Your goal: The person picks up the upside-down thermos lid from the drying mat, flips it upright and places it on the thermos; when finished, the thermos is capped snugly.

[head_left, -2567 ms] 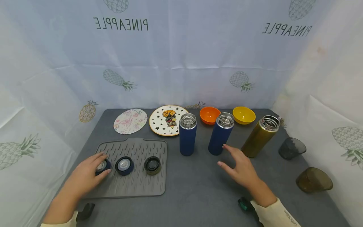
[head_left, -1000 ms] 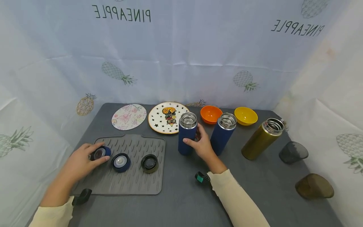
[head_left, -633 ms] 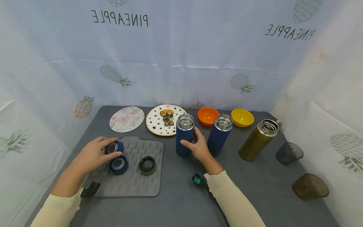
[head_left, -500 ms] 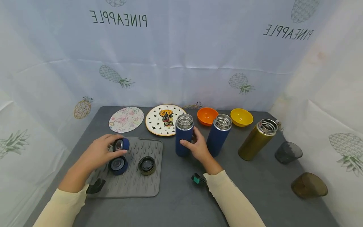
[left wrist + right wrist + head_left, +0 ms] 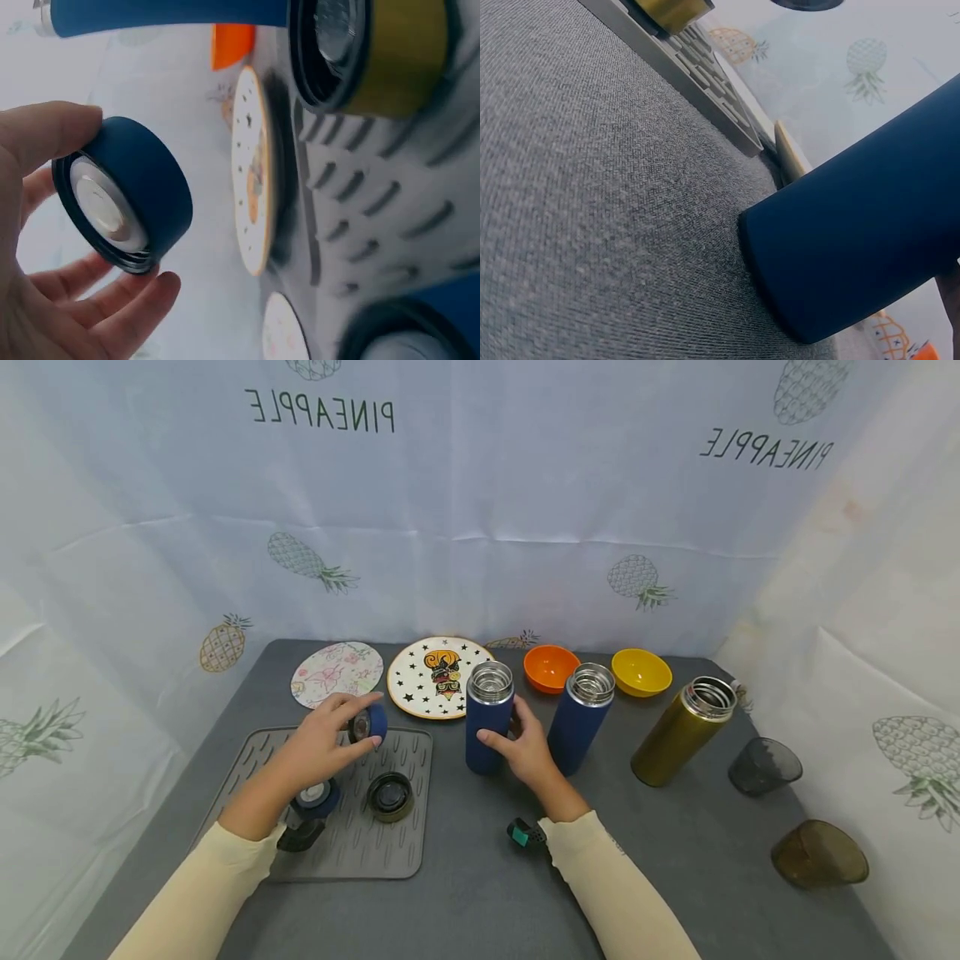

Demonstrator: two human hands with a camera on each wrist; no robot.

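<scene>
Between the thumb and fingers of my left hand (image 5: 318, 745) is a blue bottle lid (image 5: 146, 187), tipped on its side above the grey ridged mat (image 5: 375, 856). Its pale inner face shows in the left wrist view. My right hand (image 5: 527, 745) grips the left one of two blue bottles (image 5: 486, 747), which stands upright and uncapped on the table. A second blue lid (image 5: 318, 802) lies on the mat, partly behind my left wrist. Beside it rests an olive-rimmed lid (image 5: 390, 798). The other blue bottle (image 5: 576, 727) stands uncapped just right of my right hand.
An olive bottle (image 5: 678, 735), also uncapped, stands farther right, near a dark cup (image 5: 765, 767) and a brown cup (image 5: 819, 854). Along the back are a pink-patterned plate (image 5: 336, 673), a starred plate (image 5: 412, 681), an orange bowl (image 5: 551, 668) and a yellow bowl (image 5: 641, 672).
My left hand has picked the leftmost blue lid off the mat and carried it right, toward the bottles. My right hand has moved left and taken hold of the left blue bottle.
</scene>
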